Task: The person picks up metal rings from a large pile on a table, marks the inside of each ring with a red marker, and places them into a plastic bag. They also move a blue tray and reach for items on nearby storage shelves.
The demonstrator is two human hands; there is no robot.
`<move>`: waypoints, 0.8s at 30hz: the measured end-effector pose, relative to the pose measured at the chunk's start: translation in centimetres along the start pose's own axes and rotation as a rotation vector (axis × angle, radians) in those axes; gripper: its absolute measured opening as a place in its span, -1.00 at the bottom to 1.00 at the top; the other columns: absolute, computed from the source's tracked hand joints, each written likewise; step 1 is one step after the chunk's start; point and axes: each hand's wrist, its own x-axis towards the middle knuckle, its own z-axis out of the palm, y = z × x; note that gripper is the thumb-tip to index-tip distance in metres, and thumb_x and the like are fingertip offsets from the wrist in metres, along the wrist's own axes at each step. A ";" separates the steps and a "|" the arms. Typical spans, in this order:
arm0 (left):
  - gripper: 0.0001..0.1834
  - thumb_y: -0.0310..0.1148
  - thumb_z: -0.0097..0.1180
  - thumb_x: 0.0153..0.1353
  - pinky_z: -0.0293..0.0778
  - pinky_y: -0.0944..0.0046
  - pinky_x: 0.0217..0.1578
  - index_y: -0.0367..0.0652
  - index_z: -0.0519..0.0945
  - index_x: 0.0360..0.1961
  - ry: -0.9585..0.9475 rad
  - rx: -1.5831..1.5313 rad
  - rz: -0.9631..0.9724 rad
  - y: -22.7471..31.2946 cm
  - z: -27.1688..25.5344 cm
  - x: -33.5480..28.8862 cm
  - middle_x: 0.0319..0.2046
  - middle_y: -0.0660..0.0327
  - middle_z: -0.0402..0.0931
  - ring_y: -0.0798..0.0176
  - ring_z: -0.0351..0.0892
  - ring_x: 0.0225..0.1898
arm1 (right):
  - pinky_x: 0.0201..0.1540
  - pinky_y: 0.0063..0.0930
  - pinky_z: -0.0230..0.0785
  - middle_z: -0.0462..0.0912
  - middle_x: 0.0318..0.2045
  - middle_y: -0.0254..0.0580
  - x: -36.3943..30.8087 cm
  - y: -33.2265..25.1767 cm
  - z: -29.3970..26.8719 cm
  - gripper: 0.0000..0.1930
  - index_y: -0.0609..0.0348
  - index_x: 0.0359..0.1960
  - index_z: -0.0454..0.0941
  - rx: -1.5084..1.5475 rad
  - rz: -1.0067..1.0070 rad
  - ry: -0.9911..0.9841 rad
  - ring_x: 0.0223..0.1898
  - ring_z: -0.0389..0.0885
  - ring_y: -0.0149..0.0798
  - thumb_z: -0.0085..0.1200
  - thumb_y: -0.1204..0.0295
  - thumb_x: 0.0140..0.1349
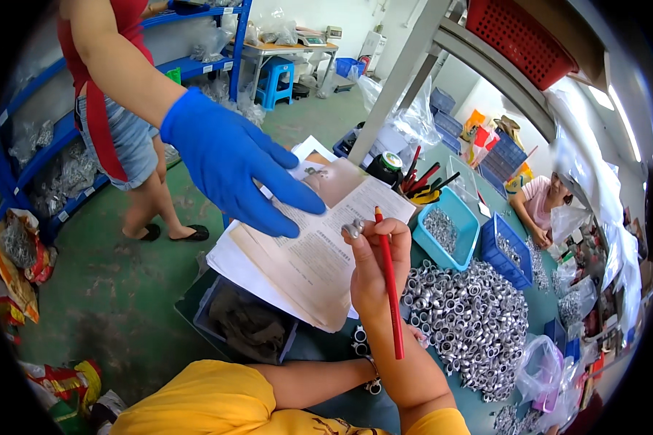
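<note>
My right hand (pixel 372 272) is raised in the middle, closed. A small grey metal part (pixel 353 228) is pinched at its fingertips, and a red pencil (pixel 392 304) slants down through the same hand. My left forearm crosses behind the right one; only a bit of my left hand (pixel 419 336) shows beside the metal pile, its fingers mostly hidden. Left of my right hand lies an open printed booklet (pixel 305 250) on loose white sheets. Another person's blue-gloved hand (pixel 232 163) reaches over it, fingers stretched out. Many silvery ring-shaped metal parts (pixel 471 319) are heaped at right.
Past the heap stand a light-blue basket (pixel 466 254) and a dark-blue basket (pixel 502 250) of small parts. Red and black pens (pixel 424 181) stand behind the booklet. A bin with dark cloth (pixel 247 326) sits below it. A metal shelf post (pixel 399 87) rises behind. Another person sits at far right.
</note>
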 end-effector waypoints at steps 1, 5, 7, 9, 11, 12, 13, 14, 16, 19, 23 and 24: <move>-0.80 -0.46 -0.09 0.21 0.40 0.45 -0.35 -0.24 0.32 -0.14 -0.144 -0.142 -0.086 -1.4 -2.3 0.7 -0.34 0.25 0.45 0.45 0.44 -0.40 | -0.14 -0.61 0.30 0.51 -0.28 -0.20 0.2 0.1 0.6 -0.72 0.13 -0.26 0.23 -0.019 -0.012 -0.021 -0.25 0.47 -0.42 -0.06 0.77 0.09; -0.79 -0.46 -0.04 0.18 0.39 0.45 -0.38 -0.24 0.33 -0.16 -0.029 -0.028 -0.069 -1.9 -0.4 -0.8 -0.37 0.25 0.47 0.45 0.44 -0.43 | -0.14 -0.60 0.31 0.50 -0.28 -0.13 1.1 -0.6 1.5 -0.73 0.18 -0.26 0.22 -0.133 -0.094 -0.053 -0.23 0.47 -0.40 -0.05 0.77 0.08; -0.79 -0.47 -0.02 0.17 0.39 0.46 -0.40 -0.24 0.34 -0.17 0.026 0.047 -0.068 -1.7 0.3 -0.9 -0.38 0.25 0.47 0.45 0.45 -0.44 | -0.15 -0.58 0.33 0.50 -0.28 -0.09 1.7 -0.3 1.7 -0.73 0.23 -0.27 0.23 -0.130 -0.172 -0.066 -0.22 0.47 -0.38 -0.04 0.79 0.07; -0.79 -0.47 0.00 0.15 0.39 0.46 -0.42 -0.25 0.34 -0.18 0.074 0.119 -0.056 -1.7 0.8 -0.9 -0.40 0.25 0.48 0.44 0.45 -0.45 | -0.13 -0.56 0.34 0.50 -0.28 -0.08 2.1 -0.5 1.9 -0.73 0.24 -0.27 0.23 -0.135 -0.252 -0.085 -0.22 0.47 -0.37 -0.04 0.79 0.06; -0.78 -0.47 0.02 0.13 0.39 0.46 -0.44 -0.25 0.35 -0.20 0.112 0.181 -0.046 -1.6 1.4 -1.0 -0.41 0.25 0.48 0.44 0.46 -0.46 | -0.13 -0.56 0.35 0.49 -0.28 -0.10 2.3 -0.8 2.1 -0.73 0.24 -0.26 0.24 -0.136 -0.262 -0.069 -0.22 0.48 -0.37 -0.03 0.79 0.06; -0.78 -0.47 0.03 0.12 0.38 0.46 -0.45 -0.25 0.35 -0.20 0.143 0.228 -0.028 -1.4 1.5 -0.8 -0.42 0.25 0.49 0.44 0.46 -0.46 | -0.14 -0.57 0.35 0.49 -0.28 -0.10 2.7 -0.9 2.4 -0.73 0.24 -0.26 0.24 -0.141 -0.282 -0.090 -0.22 0.49 -0.37 -0.03 0.78 0.06; -0.78 -0.47 0.04 0.12 0.38 0.46 -0.46 -0.25 0.36 -0.21 0.162 0.274 -0.010 -1.0 1.9 -0.9 -0.43 0.25 0.49 0.44 0.46 -0.47 | -0.15 -0.57 0.35 0.49 -0.27 -0.11 3.0 -1.2 3.0 -0.73 0.24 -0.26 0.24 -0.149 -0.303 -0.107 -0.23 0.49 -0.38 -0.03 0.78 0.06; -0.78 -0.47 0.05 0.11 0.38 0.46 -0.46 -0.25 0.36 -0.21 0.193 0.339 0.017 -0.4 2.0 -0.8 -0.44 0.25 0.49 0.44 0.46 -0.47 | -0.17 -0.57 0.36 0.49 -0.28 -0.11 3.5 -1.4 3.9 -0.73 0.24 -0.25 0.24 -0.125 -0.291 -0.105 -0.24 0.50 -0.38 -0.02 0.77 0.06; -0.77 -0.47 0.07 0.09 0.38 0.47 -0.48 -0.26 0.36 -0.23 0.262 0.493 0.067 0.5 2.2 -0.6 -0.45 0.25 0.50 0.44 0.47 -0.48 | -0.21 -0.58 0.37 0.50 -0.28 -0.12 4.2 -1.7 4.5 -0.74 0.24 -0.24 0.23 -0.066 -0.269 -0.093 -0.25 0.52 -0.38 -0.01 0.73 0.08; -0.76 -0.48 0.11 0.07 0.37 0.47 -0.51 -0.26 0.37 -0.25 0.323 0.745 0.136 1.6 3.2 0.2 -0.47 0.25 0.51 0.44 0.47 -0.50 | -0.19 -0.50 0.38 0.54 -0.26 -0.02 4.5 -3.4 2.9 -0.82 0.17 -0.23 0.23 0.074 -0.233 -0.044 -0.28 0.57 -0.26 -0.07 0.60 0.17; -0.75 -0.48 0.15 0.04 0.37 0.47 -0.55 -0.26 0.38 -0.27 0.418 0.942 0.149 3.4 3.8 0.1 -0.50 0.25 0.52 0.44 0.48 -0.52 | -0.32 -0.51 0.38 0.53 -0.34 -0.10 2.7 -6.8 -2.3 -0.86 0.11 -0.21 0.28 -0.034 -0.168 0.140 -0.43 0.52 -0.31 -0.13 0.55 0.20; -0.75 -0.48 0.16 0.03 0.37 0.47 -0.56 -0.26 0.39 -0.28 0.427 0.840 0.104 3.7 3.5 0.1 -0.51 0.25 0.52 0.44 0.48 -0.53 | -0.43 -0.53 0.36 0.54 -0.44 -0.12 2.3 -7.5 -3.3 -0.86 0.14 -0.26 0.29 0.067 -0.207 0.211 -0.49 0.49 -0.35 -0.06 0.57 0.16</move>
